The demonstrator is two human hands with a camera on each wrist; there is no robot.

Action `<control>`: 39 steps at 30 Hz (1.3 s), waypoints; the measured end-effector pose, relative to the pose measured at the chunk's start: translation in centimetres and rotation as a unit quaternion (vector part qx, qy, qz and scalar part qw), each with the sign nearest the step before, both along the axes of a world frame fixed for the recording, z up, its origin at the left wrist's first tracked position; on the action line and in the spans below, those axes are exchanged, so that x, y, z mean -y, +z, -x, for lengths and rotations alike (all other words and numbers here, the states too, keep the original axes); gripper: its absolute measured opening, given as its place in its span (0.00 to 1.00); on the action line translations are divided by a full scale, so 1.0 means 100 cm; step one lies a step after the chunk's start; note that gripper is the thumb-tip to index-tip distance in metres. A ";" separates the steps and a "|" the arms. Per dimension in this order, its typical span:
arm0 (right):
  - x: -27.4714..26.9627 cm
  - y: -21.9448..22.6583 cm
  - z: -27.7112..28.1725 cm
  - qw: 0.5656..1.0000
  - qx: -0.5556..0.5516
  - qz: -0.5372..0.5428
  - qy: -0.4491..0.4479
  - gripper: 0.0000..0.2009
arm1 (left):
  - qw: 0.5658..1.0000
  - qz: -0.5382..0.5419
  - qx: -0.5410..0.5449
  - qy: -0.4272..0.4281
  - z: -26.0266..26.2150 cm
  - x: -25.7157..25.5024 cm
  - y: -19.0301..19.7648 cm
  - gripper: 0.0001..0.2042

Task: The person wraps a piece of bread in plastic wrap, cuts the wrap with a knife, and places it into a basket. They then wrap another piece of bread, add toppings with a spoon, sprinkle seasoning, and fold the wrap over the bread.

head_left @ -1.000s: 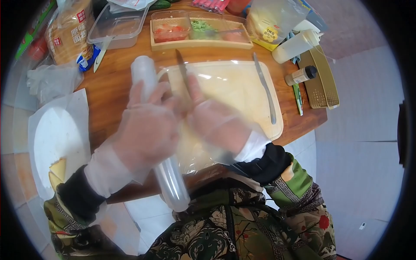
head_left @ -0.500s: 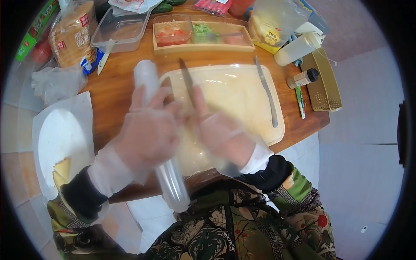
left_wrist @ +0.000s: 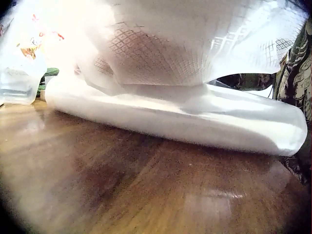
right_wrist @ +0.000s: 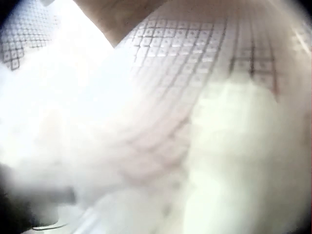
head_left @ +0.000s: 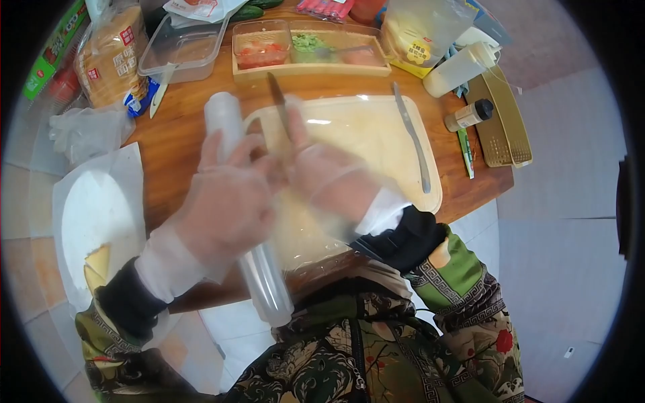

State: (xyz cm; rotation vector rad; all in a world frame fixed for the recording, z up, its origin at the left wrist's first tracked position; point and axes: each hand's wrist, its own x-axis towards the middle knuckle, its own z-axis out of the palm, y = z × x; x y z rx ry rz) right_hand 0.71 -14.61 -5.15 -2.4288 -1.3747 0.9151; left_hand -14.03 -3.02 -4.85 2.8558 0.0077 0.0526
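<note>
Clear film lies over the pale cutting board (head_left: 376,148). The gloved left hand (head_left: 228,201) lies across a long translucent film roll (head_left: 267,285) at the board's left side, its fingers bent over it. A knife (head_left: 277,97) points away from the body, gripped by the gloved right hand (head_left: 336,181) with the forefinger along the blade; the palm hides most of its handle. Both hands are close together over the board's left part. In the left wrist view the roll (left_wrist: 170,124) runs under the loose glove (left_wrist: 161,53). The right wrist view is mostly blurred glove (right_wrist: 170,63).
On the board's right lies a second knife (head_left: 413,141). Behind are a wooden tray (head_left: 309,69) of food tubs and a clear box (head_left: 181,57). Bagged bread (head_left: 114,60) and white paper (head_left: 97,201) are on the left, a squeeze bottle (head_left: 457,72), shaker (head_left: 463,119) and basket (head_left: 500,127) right.
The right hand and its knife have moved slightly forward and left since half a second ago. The left hand stays on the roll; the whole head view has shifted a little.
</note>
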 end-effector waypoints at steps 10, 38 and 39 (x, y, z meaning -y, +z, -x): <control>0.009 -0.013 0.002 0.999 0.033 -0.031 0.010 0.47 | 1.000 0.004 -0.009 0.002 0.001 -0.001 0.001 0.17; 0.194 -0.025 -0.090 0.953 0.052 -0.239 -0.179 0.21 | 0.998 -0.061 -0.026 0.016 -0.002 0.000 0.002 0.20; 0.191 -0.031 -0.094 0.935 -0.020 -0.287 -0.207 0.18 | 0.998 0.040 0.004 0.046 -0.002 -0.004 -0.005 0.24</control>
